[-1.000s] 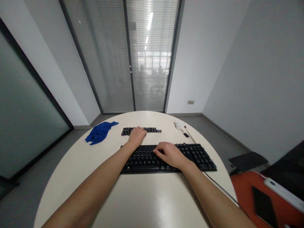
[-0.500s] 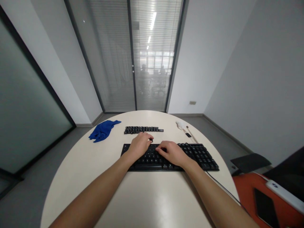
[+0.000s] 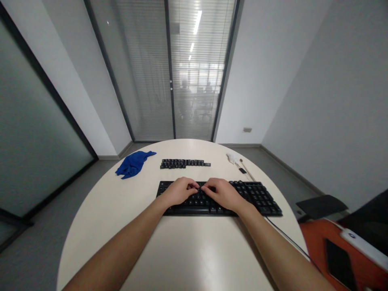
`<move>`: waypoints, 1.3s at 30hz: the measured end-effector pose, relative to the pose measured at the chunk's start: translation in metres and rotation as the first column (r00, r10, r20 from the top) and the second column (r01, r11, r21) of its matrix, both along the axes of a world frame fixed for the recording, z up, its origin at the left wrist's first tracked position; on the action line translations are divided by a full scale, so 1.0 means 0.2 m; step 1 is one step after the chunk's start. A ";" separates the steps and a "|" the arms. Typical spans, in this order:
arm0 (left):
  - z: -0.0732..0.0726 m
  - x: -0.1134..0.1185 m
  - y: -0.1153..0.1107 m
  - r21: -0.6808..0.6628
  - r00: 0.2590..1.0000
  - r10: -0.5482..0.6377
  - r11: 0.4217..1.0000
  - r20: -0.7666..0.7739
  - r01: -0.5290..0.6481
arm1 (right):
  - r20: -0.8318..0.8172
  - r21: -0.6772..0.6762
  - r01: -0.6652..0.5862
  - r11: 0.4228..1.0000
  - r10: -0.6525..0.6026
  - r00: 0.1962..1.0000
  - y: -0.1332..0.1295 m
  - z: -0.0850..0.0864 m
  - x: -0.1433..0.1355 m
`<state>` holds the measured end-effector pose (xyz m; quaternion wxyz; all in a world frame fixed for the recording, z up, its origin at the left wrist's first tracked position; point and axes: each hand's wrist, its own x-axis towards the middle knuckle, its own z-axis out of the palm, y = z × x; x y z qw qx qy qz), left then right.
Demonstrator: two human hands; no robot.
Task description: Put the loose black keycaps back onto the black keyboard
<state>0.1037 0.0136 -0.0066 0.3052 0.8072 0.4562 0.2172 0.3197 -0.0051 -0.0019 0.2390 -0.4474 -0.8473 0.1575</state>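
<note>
A black keyboard (image 3: 194, 210) lies across the round table, with several keys off its upper left and middle part. My left hand (image 3: 178, 191) is over that part, thumb and fingers pinched; the small black keycap seen between them a moment ago is now mostly hidden. Beside it my right hand (image 3: 223, 194) rests over the middle of the keyboard, its thumb and index finger drawn together near the left fingertips. Whatever the right fingers hold, if anything, is hidden. Beyond the keyboard, loose black keycaps (image 3: 182, 162) stand in rows.
A crumpled blue cloth (image 3: 133, 165) lies at the left of the table (image 3: 121, 226). At the back right are a white crumpled piece (image 3: 233, 158), a small black piece (image 3: 242, 170) and a thin stick (image 3: 247, 169). An orange chair (image 3: 317, 242) holds a phone (image 3: 341, 262) and power strip (image 3: 365, 245).
My left hand has come back from near the keycap rows to the keyboard, bringing the keycap toward my right fingers. The right hand has barely moved.
</note>
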 end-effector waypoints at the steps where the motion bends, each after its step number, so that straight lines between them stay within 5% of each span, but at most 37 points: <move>1: 0.00 0.00 0.00 -0.002 1.000 -0.006 1.000 -0.002 0.006 | 0.000 -0.002 0.001 1.000 -0.001 1.000 0.00 0.00 0.00; 12: 0.00 0.01 -0.03 0.102 0.995 0.027 0.995 -0.100 -0.017 | -0.013 -0.014 0.003 1.000 -0.003 1.000 -0.01 0.01 0.00; 23: 0.01 -0.01 0.00 -0.035 0.999 -0.033 0.999 -0.022 0.032 | -0.009 -0.011 0.006 1.000 -0.006 1.000 -0.01 0.01 0.00; 32: 0.10 0.04 -0.10 0.209 0.949 0.056 0.978 -0.310 0.010 | -0.022 -0.008 0.002 1.000 -0.002 1.000 0.00 -0.01 0.00; 39: 0.13 0.08 -0.15 0.236 0.903 0.111 0.972 -0.416 -0.010 | -0.028 -0.009 -0.006 1.000 0.006 1.000 0.00 -0.01 0.00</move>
